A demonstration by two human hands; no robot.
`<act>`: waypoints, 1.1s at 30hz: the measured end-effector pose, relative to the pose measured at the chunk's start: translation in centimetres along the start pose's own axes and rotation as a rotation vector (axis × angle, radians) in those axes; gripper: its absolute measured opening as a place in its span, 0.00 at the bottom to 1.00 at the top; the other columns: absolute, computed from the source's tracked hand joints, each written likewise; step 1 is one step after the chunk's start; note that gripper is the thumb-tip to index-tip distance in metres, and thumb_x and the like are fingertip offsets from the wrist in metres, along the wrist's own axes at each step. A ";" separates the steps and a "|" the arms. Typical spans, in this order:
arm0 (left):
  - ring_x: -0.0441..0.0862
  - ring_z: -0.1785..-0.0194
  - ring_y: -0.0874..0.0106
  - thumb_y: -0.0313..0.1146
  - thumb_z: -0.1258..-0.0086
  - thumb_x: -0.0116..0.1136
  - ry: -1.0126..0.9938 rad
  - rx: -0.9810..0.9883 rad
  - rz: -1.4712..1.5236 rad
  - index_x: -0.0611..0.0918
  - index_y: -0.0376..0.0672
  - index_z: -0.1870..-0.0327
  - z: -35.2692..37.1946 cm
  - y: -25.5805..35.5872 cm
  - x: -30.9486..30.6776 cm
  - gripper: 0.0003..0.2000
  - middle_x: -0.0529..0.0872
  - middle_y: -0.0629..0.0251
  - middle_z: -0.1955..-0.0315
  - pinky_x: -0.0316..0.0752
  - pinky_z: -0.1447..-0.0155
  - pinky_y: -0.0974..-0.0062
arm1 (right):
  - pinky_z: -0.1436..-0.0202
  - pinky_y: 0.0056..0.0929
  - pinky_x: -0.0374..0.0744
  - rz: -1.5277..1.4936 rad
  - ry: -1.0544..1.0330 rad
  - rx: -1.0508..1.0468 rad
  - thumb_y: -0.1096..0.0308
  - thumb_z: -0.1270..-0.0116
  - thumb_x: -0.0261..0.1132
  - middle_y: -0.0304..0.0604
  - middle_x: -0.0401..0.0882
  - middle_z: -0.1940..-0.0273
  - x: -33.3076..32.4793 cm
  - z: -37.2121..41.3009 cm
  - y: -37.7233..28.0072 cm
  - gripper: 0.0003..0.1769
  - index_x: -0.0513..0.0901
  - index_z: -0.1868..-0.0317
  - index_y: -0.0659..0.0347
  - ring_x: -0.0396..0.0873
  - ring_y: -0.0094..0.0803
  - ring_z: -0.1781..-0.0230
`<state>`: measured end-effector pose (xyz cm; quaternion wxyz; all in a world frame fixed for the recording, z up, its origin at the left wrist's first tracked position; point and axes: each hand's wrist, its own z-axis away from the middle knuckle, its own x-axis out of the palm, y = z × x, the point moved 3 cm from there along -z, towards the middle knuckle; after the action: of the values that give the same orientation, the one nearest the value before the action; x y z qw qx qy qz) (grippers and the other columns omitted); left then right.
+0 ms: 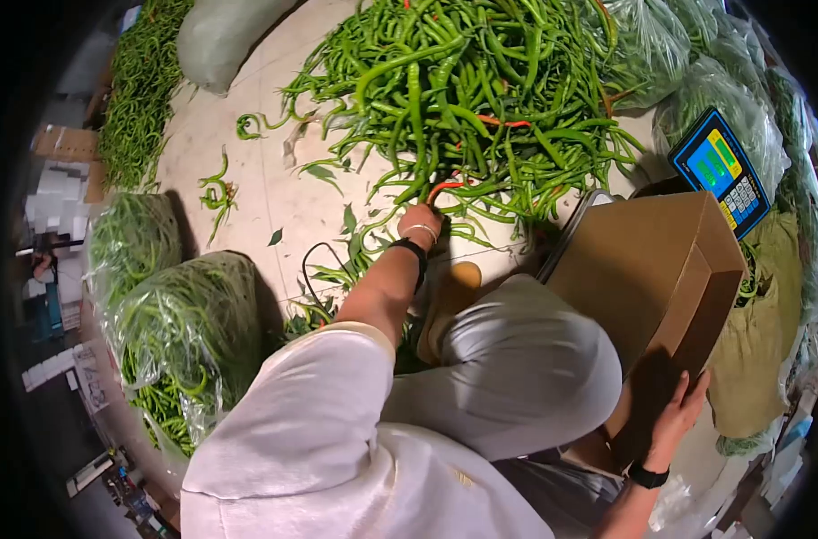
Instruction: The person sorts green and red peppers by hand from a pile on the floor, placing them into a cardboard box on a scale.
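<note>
My left hand [420, 223] reaches to the near edge of a large heap of green chili peppers [481, 81]. Its fingers are closed at the lower end of a red pepper [445, 187]; the fingertips are partly hidden. A tilted cardboard box [633, 260] lies to the right of my knee, its opening toward the lower right. My right hand [680, 415] rests against the box's lower right edge with its fingers apart. Behind the box, a scale display [721, 171] with a keypad stands upright.
Plastic bags of green peppers [189, 314] stand at the left. A stuffed pale sack [225, 40] lies at the upper left, near another pepper pile [140, 99]. Clear bags [728, 112] and an olive sack [759, 332] are at the right. Loose peppers and leaves lie on the floor [265, 180].
</note>
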<state>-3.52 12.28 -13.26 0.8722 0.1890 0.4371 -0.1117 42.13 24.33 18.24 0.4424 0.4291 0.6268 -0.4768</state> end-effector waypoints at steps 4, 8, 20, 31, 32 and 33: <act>0.79 0.56 0.54 0.36 0.44 0.55 0.037 -0.046 0.083 0.76 0.43 0.53 -0.4 -0.9 1.7 0.16 0.81 0.50 0.61 0.74 0.53 0.62 | 0.41 0.35 0.65 -0.063 -0.015 -0.018 0.64 0.30 0.51 0.58 0.69 0.44 0.3 -0.5 -0.1 0.23 0.64 0.41 0.70 0.69 0.47 0.46; 0.73 0.56 0.50 0.22 0.50 0.53 0.224 0.555 0.391 0.71 0.37 0.61 5.2 1.7 -4.7 0.14 0.74 0.48 0.62 0.70 0.53 0.60 | 0.43 0.34 0.67 -0.086 -0.029 -0.038 0.66 0.30 0.50 0.58 0.70 0.45 0.2 -0.5 -0.2 0.21 0.64 0.41 0.71 0.70 0.46 0.48; 0.73 0.52 0.65 0.33 0.46 0.53 0.561 0.785 -0.487 0.82 0.45 0.66 0.4 15.4 -14.9 0.08 0.79 0.65 0.63 0.76 0.57 0.69 | 0.50 0.38 0.71 0.036 0.050 -0.101 0.69 0.32 0.53 0.62 0.74 0.51 0.0 -0.2 -0.4 0.20 0.66 0.43 0.70 0.73 0.53 0.53; 0.73 0.53 0.66 0.34 0.46 0.54 0.505 0.923 -0.539 0.75 0.50 0.63 5.1 2.2 -16.6 0.09 0.76 0.69 0.60 0.71 0.58 0.69 | 0.44 0.36 0.66 -0.113 -0.047 -0.058 0.64 0.31 0.52 0.60 0.69 0.45 0.0 -0.5 0.8 0.23 0.63 0.41 0.70 0.69 0.52 0.46; 0.73 0.52 0.65 0.33 0.47 0.54 0.544 0.978 -0.463 0.75 0.49 0.62 5.8 1.9 -17.0 0.10 0.76 0.69 0.59 0.72 0.57 0.68 | 0.39 0.34 0.63 -0.138 -0.095 -0.003 0.63 0.31 0.52 0.59 0.66 0.42 0.0 -0.5 0.8 0.25 0.61 0.39 0.71 0.66 0.49 0.42; 0.73 0.50 0.65 0.31 0.47 0.53 0.584 1.035 -0.386 0.74 0.49 0.61 6.7 2.0 -17.5 0.11 0.77 0.68 0.57 0.72 0.57 0.68 | 0.39 0.34 0.63 -0.141 -0.096 -0.002 0.63 0.31 0.52 0.59 0.66 0.42 0.0 -0.6 0.7 0.25 0.61 0.39 0.71 0.66 0.49 0.42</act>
<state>-8.38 11.71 4.98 0.4761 0.5276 0.5731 -0.4082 42.69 24.99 18.20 0.4378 0.3600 0.6340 -0.5262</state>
